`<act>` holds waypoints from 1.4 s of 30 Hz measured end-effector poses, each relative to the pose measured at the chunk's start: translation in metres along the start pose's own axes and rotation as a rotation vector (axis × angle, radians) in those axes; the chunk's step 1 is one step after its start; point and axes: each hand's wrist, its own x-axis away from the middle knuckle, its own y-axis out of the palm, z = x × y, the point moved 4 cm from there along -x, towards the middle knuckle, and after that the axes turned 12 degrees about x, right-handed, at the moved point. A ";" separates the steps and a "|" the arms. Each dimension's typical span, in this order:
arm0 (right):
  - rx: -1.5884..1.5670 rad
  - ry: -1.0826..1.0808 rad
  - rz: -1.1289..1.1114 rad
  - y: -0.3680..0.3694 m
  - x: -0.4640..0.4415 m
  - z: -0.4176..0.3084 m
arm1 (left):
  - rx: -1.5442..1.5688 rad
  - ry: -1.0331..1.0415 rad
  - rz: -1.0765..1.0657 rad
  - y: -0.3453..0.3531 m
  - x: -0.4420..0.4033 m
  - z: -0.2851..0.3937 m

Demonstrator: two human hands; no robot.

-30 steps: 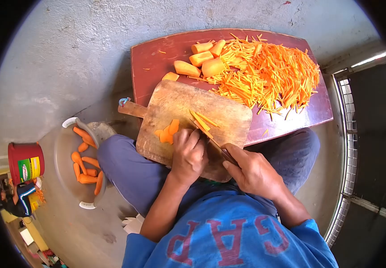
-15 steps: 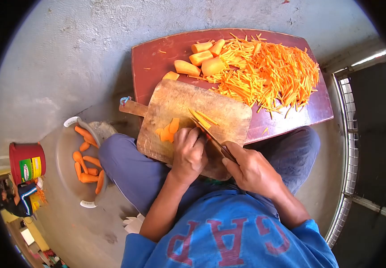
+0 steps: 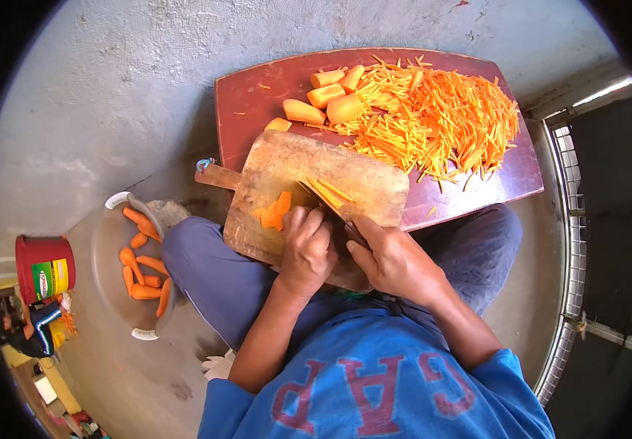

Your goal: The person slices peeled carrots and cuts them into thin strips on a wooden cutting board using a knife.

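Note:
My right hand [image 3: 400, 263] is closed round the handle of a knife [image 3: 339, 208], whose blade lies slanted across a wooden cutting board [image 3: 257, 164]. Beside the blade, my left hand [image 3: 307, 249] has its fingers curled and pressed down on carrot slices, mostly hidden beneath them. Fresh carrot strips [image 3: 330, 192] lie along the blade's far side. Several flat carrot slices [image 3: 276, 212] rest on the board, just left of my left fingers. The board leans over my lap and the edge of a red table [image 3: 246, 95].
A large heap of carrot strips [image 3: 448, 117] covers the table's right part, with several thick carrot chunks [image 3: 323, 95] beside it. A grey basin [image 3: 104, 249] holding whole carrots stands on the floor at left, near a red bucket [image 3: 29, 256]. Another person [image 3: 34, 325] is at far left.
My right hand and the knife have shifted up and left, towards my left hand. The strips by the blade have moved slightly left. My left hand stays nearly in place.

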 end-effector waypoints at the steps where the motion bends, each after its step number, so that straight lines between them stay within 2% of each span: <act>1: -0.004 0.011 -0.023 -0.001 0.000 -0.001 | -0.005 -0.002 -0.003 0.000 0.000 0.001; 6: -0.019 0.107 -0.086 -0.017 0.014 -0.015 | -0.003 -0.013 0.018 -0.002 0.002 0.003; 12: -0.024 0.023 -0.028 -0.005 0.001 -0.003 | 0.004 -0.016 0.009 -0.001 0.000 0.001; 15: -0.085 0.174 -0.094 -0.022 0.009 0.001 | 0.030 -0.037 0.082 0.000 -0.003 -0.002; 18: -0.073 0.213 -0.045 -0.038 0.013 0.006 | 0.062 -0.067 0.156 -0.001 -0.013 0.000; 22: -0.076 0.210 -0.111 -0.042 0.007 0.007 | 0.005 -0.061 0.070 0.000 -0.021 -0.004; 25: -0.001 0.117 -0.124 -0.036 0.008 0.012 | -0.057 -0.042 0.031 0.002 -0.019 -0.005; 28: 0.015 0.154 -0.196 -0.040 0.005 0.008 | -0.082 -0.026 0.027 0.005 -0.017 -0.006; 37: 0.020 0.005 -0.095 -0.021 -0.027 0.026 | -0.101 -0.078 0.022 0.004 -0.019 -0.002; 40: -0.115 0.116 -0.030 -0.028 -0.019 0.031 | -0.035 -0.075 0.079 0.002 -0.019 -0.003; 42: -0.239 0.276 -0.048 -0.030 -0.009 0.032 | -0.005 -0.082 0.094 0.002 -0.016 -0.005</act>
